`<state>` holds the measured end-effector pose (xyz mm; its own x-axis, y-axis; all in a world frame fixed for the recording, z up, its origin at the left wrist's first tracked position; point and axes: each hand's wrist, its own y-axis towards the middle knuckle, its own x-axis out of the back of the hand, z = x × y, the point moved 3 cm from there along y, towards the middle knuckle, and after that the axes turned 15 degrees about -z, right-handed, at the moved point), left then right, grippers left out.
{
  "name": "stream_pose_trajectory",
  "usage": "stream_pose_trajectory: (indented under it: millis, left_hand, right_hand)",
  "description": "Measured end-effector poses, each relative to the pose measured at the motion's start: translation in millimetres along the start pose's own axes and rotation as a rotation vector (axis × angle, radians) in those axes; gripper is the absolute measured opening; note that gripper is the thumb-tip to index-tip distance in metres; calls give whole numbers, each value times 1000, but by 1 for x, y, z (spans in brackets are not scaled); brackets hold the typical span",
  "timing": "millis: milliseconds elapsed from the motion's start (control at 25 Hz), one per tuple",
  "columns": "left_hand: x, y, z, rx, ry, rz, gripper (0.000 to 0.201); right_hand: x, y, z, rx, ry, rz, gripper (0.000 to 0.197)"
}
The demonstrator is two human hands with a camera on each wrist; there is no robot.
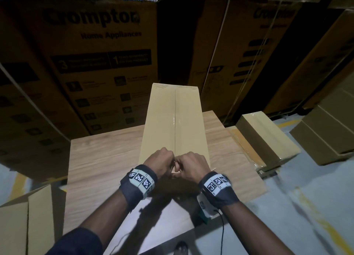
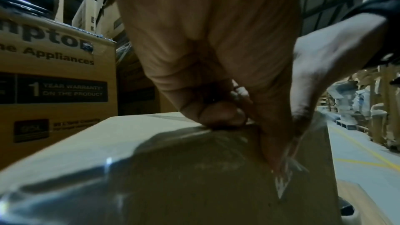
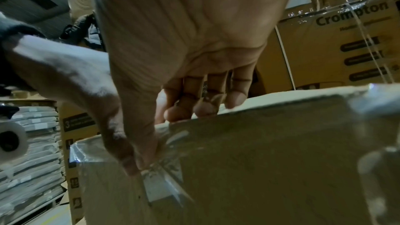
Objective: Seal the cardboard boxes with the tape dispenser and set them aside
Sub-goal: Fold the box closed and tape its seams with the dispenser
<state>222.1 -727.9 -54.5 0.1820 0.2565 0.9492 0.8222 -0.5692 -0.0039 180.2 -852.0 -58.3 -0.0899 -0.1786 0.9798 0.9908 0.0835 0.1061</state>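
A long cardboard box (image 1: 172, 117) lies lengthwise on the wooden table (image 1: 99, 159). Clear tape (image 1: 175, 120) runs along its centre seam. Both hands meet at the box's near end. My left hand (image 1: 160, 162) has its fingers curled on the box top (image 2: 151, 177), and its thumb points down the near face. My right hand (image 1: 191, 165) rests its fingertips (image 3: 201, 109) on the top edge. Its thumb presses the crinkled tape end (image 3: 160, 186) against the near face (image 3: 270, 160), touching the left thumb. I cannot make out the tape dispenser for sure.
Taped boxes (image 1: 268, 136) lie on the floor to the right of the table. An open carton (image 1: 28, 216) stands at the lower left. Tall printed appliance cartons (image 1: 86, 63) wall off the back. A dark green object (image 1: 200, 217) sits under my right wrist at the table edge.
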Motion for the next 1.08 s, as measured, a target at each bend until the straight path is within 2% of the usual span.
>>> stream_pose_trajectory:
  millis: [160,280,400,520,720,920,1080]
  left_hand:
    - [-5,-4,2,28,-6,1,23]
    - [-7,-16,11,32,-4,-40,28]
    - [6,-31,37,19,92,-56,31]
    - [22,-43,76,-6,138,-57,37]
    - [11,-40,105,-44,-201,9,36]
    - [4,-36,118,-66,-325,-52,38]
    - [9,-33,116,-55,-374,-32,38]
  right_hand:
    - [-7,-3,-5,-15,76,36,34]
    - [-7,-12,-16,44,125,10,39]
    - [-1,-26,-40,79,151,-10,33]
    - [7,-40,-70,47,113,-64,32]
    - [7,-46,-87,-9,170,-10,34]
    - [-3,-47,-92,-17,230,23,32]
    - [-3,-48,-91,-77,306,25,35]
